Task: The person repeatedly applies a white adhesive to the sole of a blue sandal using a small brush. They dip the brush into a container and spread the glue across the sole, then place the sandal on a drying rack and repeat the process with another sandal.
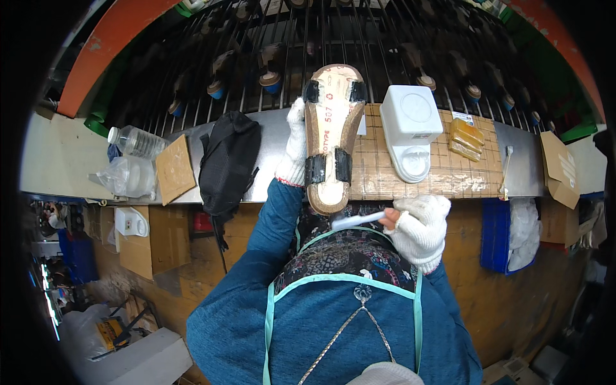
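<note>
My left hand [294, 147], in a white knitted glove, is closed on the left side of a sandal [335, 122]. The sandal is held upright with its underside facing me. It has a brown cork-like edge, a pale sole with red print, and black strap ends folded onto it; some of my left fingers are hidden behind it. In my right hand [420, 232], gloved with bare fingertips, is a small brush [360, 219] with a pale handle. The brush points left, just below and right of the sandal's lower end, apart from it.
A white plastic dispenser [410, 119] with a round cup stands on a cardboard sheet [378, 183], beside yellow blocks [466, 138]. Another brush [509, 168] lies at right. Leftward are a black bag [229, 163] and a clear bottle [139, 141]. Beyond, shoes sit on metal rods [308, 51].
</note>
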A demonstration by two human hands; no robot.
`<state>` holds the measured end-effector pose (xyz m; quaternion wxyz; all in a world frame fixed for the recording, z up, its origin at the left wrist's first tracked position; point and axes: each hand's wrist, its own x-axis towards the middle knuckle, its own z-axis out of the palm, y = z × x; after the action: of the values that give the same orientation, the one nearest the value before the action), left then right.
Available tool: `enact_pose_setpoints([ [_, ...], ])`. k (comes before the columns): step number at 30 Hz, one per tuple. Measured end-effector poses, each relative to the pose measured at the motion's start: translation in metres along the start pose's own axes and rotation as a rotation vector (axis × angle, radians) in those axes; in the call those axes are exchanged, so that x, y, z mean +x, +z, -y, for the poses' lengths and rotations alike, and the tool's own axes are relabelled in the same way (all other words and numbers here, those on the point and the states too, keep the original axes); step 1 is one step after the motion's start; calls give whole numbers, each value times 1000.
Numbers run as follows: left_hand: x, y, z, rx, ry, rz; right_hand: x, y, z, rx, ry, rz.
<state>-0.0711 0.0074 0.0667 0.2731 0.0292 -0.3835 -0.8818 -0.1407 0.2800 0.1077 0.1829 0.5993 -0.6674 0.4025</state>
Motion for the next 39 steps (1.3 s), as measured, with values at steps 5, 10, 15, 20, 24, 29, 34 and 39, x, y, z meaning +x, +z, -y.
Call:
enact_pose_setpoints([
  [5, -7, -22, 10, 20, -31, 87, 17, 11, -5, -49, 140, -71],
  [10, -25, -31, 21, 4, -159, 244, 54, 14, -28, -134, 263, -198],
  [15, -30, -18, 22, 49, -191, 42, 82, 12, -53, -264, 350, -283],
  [20, -3, -36, 36, -350, -312, 102, 56, 17, -49, -100, 236, -205],
  [24, 20, -46, 50, 208, -120, -116, 26, 13, -64, 697, 737, -196],
  [29, 71, -41, 42, -587, -488, -103, -1, -5, -95, 756, 883, -414],
  [34, 138, -55, 47, -509, -525, -208, -13, -15, -114, 939, 922, -620],
  [39, 186, -60, 68, -586, -524, -483, -5, -13, -128, 1006, 973, -683],
])
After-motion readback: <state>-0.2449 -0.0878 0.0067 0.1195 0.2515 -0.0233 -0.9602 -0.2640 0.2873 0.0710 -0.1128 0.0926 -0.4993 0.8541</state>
